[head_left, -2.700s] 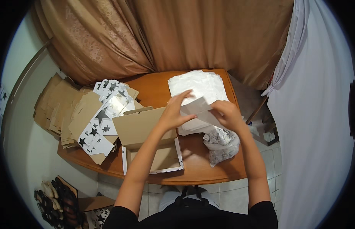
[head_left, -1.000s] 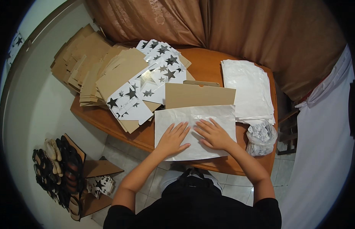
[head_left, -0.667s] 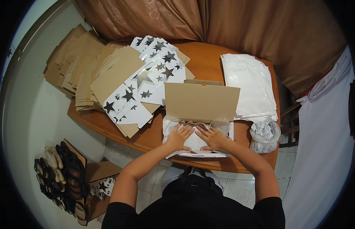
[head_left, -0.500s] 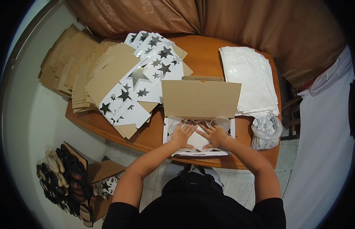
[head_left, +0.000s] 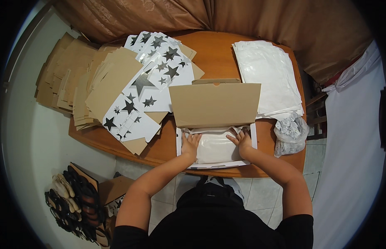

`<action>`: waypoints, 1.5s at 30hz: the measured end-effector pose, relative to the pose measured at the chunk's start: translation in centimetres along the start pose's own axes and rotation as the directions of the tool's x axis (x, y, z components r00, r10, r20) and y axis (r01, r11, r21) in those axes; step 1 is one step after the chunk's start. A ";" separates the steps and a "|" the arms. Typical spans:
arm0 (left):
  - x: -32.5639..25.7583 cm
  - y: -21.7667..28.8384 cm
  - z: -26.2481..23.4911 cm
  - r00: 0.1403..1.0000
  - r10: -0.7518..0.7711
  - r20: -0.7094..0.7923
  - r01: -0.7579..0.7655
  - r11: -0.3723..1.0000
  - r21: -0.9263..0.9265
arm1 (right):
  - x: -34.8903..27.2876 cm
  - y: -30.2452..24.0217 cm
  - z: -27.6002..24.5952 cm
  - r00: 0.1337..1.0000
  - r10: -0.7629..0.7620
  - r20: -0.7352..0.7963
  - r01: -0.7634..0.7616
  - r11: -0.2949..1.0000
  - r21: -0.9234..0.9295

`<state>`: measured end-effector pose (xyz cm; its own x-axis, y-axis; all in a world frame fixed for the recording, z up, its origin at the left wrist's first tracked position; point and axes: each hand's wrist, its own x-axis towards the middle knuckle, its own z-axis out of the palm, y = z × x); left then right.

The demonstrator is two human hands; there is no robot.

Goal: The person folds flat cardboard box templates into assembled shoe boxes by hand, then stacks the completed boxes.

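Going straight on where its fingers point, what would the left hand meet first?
Probably the raised rectangular brown cardboard lid or, below, the back wall of its white-edged box, perhaps through white paper; depth at the left hand is unclear.

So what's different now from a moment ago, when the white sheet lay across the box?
The white sheet has gone down into the box; the left hand and right hand, together on its middle before, have moved apart to its sides. The lid stays raised; the sheet stack and plastic bag look unmoved.
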<state>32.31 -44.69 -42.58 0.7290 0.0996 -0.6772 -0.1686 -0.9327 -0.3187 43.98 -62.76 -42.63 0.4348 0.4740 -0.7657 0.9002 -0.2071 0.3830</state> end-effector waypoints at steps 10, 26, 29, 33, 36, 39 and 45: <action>2.1 0.5 3.0 0.992 -0.127 -0.007 0.122 0.933 0.338 | -1.4 -0.8 -1.5 0.984 0.134 0.118 -0.115 0.981 -0.156; -0.6 -0.4 -1.1 0.992 0.053 -0.117 -0.006 0.926 0.377 | -2.3 -0.9 1.3 0.968 0.217 0.126 -0.216 0.976 -0.027; 1.0 1.0 0.5 0.935 0.077 -0.345 0.002 0.974 0.224 | -2.9 0.4 1.6 0.980 0.182 0.080 -0.185 0.983 0.021; 2.1 3.1 -2.9 0.863 0.111 -0.493 -0.009 0.979 0.205 | -1.8 2.3 4.3 0.964 0.256 -0.073 -0.215 0.911 0.351; 1.2 4.1 -5.1 0.941 0.024 -0.338 -0.038 0.999 -0.036 | -7.5 3.9 2.7 0.866 0.150 -0.476 0.186 0.788 0.587; -0.4 5.0 -10.3 0.845 -0.010 -0.534 -0.137 0.963 -0.234 | -12.6 6.5 4.1 0.672 0.557 -0.488 0.268 0.431 0.862; -0.4 11.6 -19.4 0.454 -0.137 -0.881 -0.476 0.798 -0.370 | -11.6 11.5 14.1 0.140 0.918 -0.372 0.017 0.374 0.927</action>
<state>42.95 -62.23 -33.12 0.9380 -0.1321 0.3204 -0.2366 -0.9196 0.3136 49.62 -82.74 -36.65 0.8782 0.1948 0.4369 0.3651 -0.8630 -0.3491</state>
